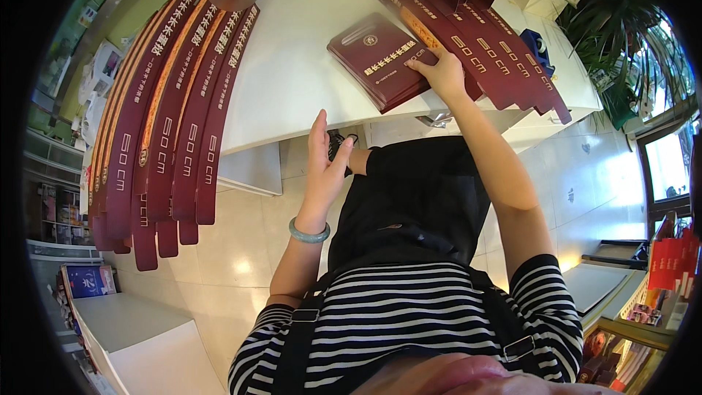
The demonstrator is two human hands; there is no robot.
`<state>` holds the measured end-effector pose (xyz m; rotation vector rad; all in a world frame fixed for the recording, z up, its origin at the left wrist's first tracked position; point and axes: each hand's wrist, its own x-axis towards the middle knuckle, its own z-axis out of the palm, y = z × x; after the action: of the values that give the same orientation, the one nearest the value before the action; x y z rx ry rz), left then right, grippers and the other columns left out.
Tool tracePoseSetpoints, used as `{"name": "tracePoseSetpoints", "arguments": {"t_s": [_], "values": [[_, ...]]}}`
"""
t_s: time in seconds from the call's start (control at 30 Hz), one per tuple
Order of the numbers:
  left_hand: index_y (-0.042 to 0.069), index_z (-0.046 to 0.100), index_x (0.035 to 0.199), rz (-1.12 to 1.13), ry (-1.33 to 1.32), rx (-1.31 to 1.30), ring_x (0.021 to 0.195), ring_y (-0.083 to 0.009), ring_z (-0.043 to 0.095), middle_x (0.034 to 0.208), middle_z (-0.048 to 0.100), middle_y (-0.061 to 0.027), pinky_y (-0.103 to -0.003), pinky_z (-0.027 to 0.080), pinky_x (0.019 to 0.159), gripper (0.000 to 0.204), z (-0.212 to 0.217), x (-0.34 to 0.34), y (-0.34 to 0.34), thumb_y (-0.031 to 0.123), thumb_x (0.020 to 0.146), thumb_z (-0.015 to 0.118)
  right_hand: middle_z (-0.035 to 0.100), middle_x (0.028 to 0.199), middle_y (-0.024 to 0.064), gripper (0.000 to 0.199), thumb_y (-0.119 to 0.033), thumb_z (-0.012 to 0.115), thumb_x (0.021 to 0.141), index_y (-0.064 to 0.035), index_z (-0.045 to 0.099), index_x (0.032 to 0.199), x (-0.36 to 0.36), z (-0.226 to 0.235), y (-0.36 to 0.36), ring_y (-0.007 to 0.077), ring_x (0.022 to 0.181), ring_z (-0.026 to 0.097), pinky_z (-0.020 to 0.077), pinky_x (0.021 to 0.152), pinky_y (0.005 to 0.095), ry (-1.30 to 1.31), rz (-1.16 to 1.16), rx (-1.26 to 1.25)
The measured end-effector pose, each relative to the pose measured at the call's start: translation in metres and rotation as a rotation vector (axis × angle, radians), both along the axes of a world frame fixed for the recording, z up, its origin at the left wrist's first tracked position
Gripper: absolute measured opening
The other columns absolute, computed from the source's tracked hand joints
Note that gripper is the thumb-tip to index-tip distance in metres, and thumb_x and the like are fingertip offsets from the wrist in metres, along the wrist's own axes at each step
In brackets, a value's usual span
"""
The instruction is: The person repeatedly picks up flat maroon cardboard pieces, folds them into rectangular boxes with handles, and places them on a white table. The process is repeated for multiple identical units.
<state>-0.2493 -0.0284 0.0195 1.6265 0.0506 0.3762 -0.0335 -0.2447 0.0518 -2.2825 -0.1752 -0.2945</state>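
On the white table a short stack of flat maroon cartons (376, 58) with gold print lies in front of me. My right hand (443, 77) is closed on the right edge of this stack, its thumb on the top face and the other fingers partly hidden. My left hand (325, 157) is held up near the table's front edge, fingers stretched out and thumb apart, holding nothing. A green bangle (309, 231) circles that wrist.
Long maroon cartons (175, 117) overlap at the left, several ends jutting past the table edge (292, 130). More long cartons with handles (486, 44) lie at the right, close to my right hand. A blue tape dispenser (537, 47) and a leafy plant (643, 36) stand beyond.
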Motion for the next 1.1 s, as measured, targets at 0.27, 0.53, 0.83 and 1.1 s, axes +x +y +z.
{"name": "tracePoseSetpoints", "arguments": {"t_s": [0.27, 0.53, 0.83, 1.1], "values": [[0.003, 0.024, 0.159, -0.073, -0.051, 0.048, 0.154, -0.0237, 0.019, 0.165, 0.023, -0.0142, -0.041, 0.017, 0.125, 0.069, -0.003, 0.027, -0.013, 0.017, 0.102, 0.06, 0.073, 0.097, 0.0184, 0.05, -0.031, 0.083, 0.08, -0.0007, 0.069, 0.117, -0.008, -0.001, 0.006, 0.026, 0.086, 0.071, 0.0551, 0.078, 0.0343, -0.332, -0.072, -0.101], [-0.003, 0.023, 0.157, -0.422, -0.243, -0.749, 0.14, -0.0294, 0.045, 0.154, 0.041, -0.0207, -0.042, 0.04, 0.114, 0.069, 0.055, 0.028, -0.014, 0.03, 0.105, 0.056, 0.07, 0.105, 0.0081, 0.032, -0.008, 0.069, 0.096, 0.0011, 0.055, 0.123, -0.091, 0.04, 0.0, 0.0123, 0.087, 0.069, 0.0567, 0.071, 0.0258, 0.301, 0.307, 1.1], [-0.006, 0.047, 0.144, -0.48, -0.167, -0.76, 0.121, -0.0186, 0.06, 0.135, 0.06, -0.0126, -0.036, 0.05, 0.104, 0.047, 0.056, 0.022, -0.052, 0.023, 0.107, 0.054, 0.07, 0.108, 0.0087, 0.029, -0.008, 0.066, 0.098, -0.0002, 0.054, 0.123, -0.149, 0.027, -0.018, 0.0145, 0.092, 0.07, 0.0591, 0.075, 0.0283, 0.437, 0.345, 1.419], [-0.006, 0.041, 0.146, -0.422, -0.099, -0.745, 0.13, -0.0272, 0.055, 0.144, 0.053, -0.0164, -0.043, 0.046, 0.109, 0.073, 0.056, 0.021, -0.075, 0.047, 0.099, 0.062, 0.068, 0.114, 0.0074, 0.037, -0.008, 0.067, 0.097, -0.0037, 0.052, 0.131, -0.16, 0.004, -0.03, 0.0149, 0.095, 0.07, 0.06, 0.079, 0.0302, 0.434, 0.291, 1.51]]}}
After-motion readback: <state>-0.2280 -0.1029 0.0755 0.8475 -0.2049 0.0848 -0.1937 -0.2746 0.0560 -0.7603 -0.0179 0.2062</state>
